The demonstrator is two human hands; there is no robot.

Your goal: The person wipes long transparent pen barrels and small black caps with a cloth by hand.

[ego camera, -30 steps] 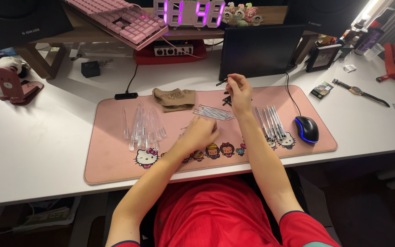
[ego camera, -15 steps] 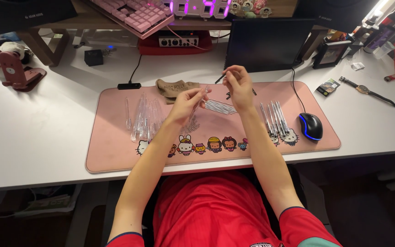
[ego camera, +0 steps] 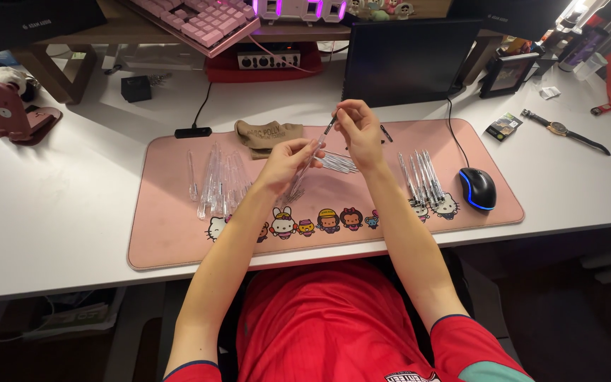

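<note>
Left hand [ego camera: 288, 161]: raised over the pink desk mat [ego camera: 178, 240], fingers closed round the lower part of a clear pen barrel [ego camera: 310, 157]. Right hand [ego camera: 358, 127]: pinching the barrel's upper dark tip between thumb and forefinger. Barrel: held tilted, clear of the mat, between both hands.

On the mat: a row of clear barrels [ego camera: 217, 182] left of the hands; a small heap of thin refills [ego camera: 337, 163] just beneath the hands; finished pens [ego camera: 422, 177] to the right, beside a black mouse [ego camera: 478, 188]. A tan folded cloth [ego camera: 266, 134] lies at the mat's far edge.
</note>
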